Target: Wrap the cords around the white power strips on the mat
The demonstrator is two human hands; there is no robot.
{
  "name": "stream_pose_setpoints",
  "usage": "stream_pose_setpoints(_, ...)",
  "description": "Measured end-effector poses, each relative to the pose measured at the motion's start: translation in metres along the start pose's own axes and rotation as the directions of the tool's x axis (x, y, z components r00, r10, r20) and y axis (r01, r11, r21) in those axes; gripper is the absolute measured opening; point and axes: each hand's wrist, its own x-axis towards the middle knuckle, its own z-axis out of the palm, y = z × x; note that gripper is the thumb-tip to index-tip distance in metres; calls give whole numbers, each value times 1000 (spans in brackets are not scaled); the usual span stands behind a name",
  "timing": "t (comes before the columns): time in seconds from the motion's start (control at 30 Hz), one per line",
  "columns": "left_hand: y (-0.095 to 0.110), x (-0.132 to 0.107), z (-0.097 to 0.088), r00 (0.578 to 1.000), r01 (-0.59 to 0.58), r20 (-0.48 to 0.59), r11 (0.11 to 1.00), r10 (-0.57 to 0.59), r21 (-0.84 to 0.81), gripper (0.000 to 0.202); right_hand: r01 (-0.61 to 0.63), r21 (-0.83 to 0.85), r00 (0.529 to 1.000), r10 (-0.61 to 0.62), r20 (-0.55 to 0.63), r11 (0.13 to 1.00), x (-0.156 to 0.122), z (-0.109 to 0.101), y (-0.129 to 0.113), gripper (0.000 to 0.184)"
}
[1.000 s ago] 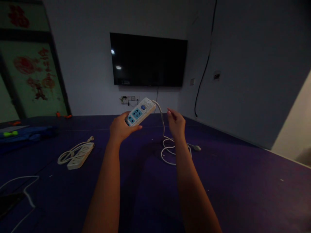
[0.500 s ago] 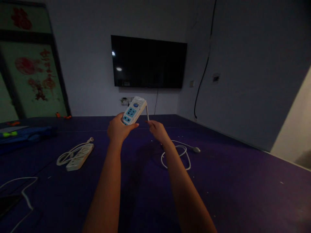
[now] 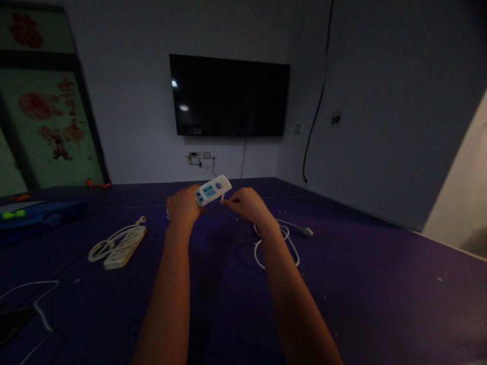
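Gripping power strip point(image 3: 213, 190) in outstretched left hand point(image 3: 182, 205), fingers curled round end; right hand point(image 3: 248, 204) angled inward, fingers pinching cord point(image 3: 222, 198).

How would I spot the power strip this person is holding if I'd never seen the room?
Start with the big dark television on the far wall, then look below it to the person's left hand. The power strip juts from that hand, raised above the purple surface. Its blue socket panels set it apart from the plain whitish strip lying farther left.
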Motion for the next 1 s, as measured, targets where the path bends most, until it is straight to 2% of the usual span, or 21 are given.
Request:
stream_pose_setpoints(0.17, 0, -4, -4, 964, -190, 186, 982, 188, -9, 50, -9, 105, 998, 15, -57, 994, -3, -9, 8, 30)
stream_pose_setpoints(0.27, 13, -10, -9, 921, -279, 280, 960, 270, -8, 54, -11, 238, 997, 28, -68, 971, -4, -7, 16, 34)
stream_pose_setpoints(0.4, 31, -18, -16, 867, -356, 364, 934, 341, -26, 56, -32, 408, 986, 97, -139, 912, -6, -7, 28, 38)
stream_pose_setpoints(0.57, 38, -25, -21, 796, -447, 351, 870, 493, -208, 54, -24, 547, 973, 146, -181, 837, -11, -13, 37, 42)
stream_pose_setpoints(0.7, 34, -24, -22, 747, -462, 356, 824, 561, -329, 44, -50, 608, 980, 155, -121, 792, -10, -13, 38, 43)
stream_pose_setpoints(0.8, 29, -23, -24, 740, -449, 360, 815, 569, -365, 40, -94, 694, 984, 171, -43, 714, -7, -6, 37, 42)
stream_pose_setpoints(1.0, 19, -19, -28, 734, -427, 337, 787, 590, -446, 52, -197, 853, 967, 241, 87, 483, -4, 10, 35, 45)
